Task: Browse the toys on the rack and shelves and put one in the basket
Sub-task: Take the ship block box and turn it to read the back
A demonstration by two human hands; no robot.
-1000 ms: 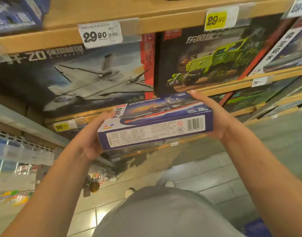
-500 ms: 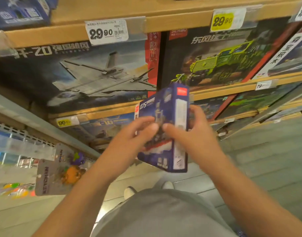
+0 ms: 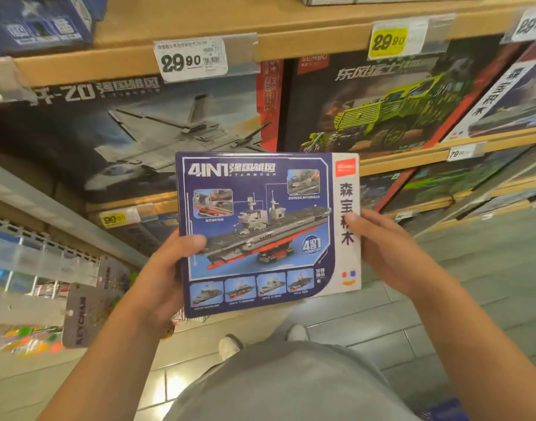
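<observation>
A blue toy box point(image 3: 260, 229) picturing a grey-and-red aircraft carrier faces the camera upright; left hand point(image 3: 163, 278) and right hand point(image 3: 388, 247) grip its side edges; boxed sets fill the wooden shelves point(image 3: 291, 41) behind.

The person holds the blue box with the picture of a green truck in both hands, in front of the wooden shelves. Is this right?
Not quite. In the head view, the blue cardboard box, held by left hand and right hand before the wooden shelves, pictures a grey aircraft carrier, not a green truck.

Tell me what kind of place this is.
Most likely a shop's toy aisle: wooden shelves carry price tags over boxed building sets such as the jet box, and keychain cards hang from a rack.
</observation>
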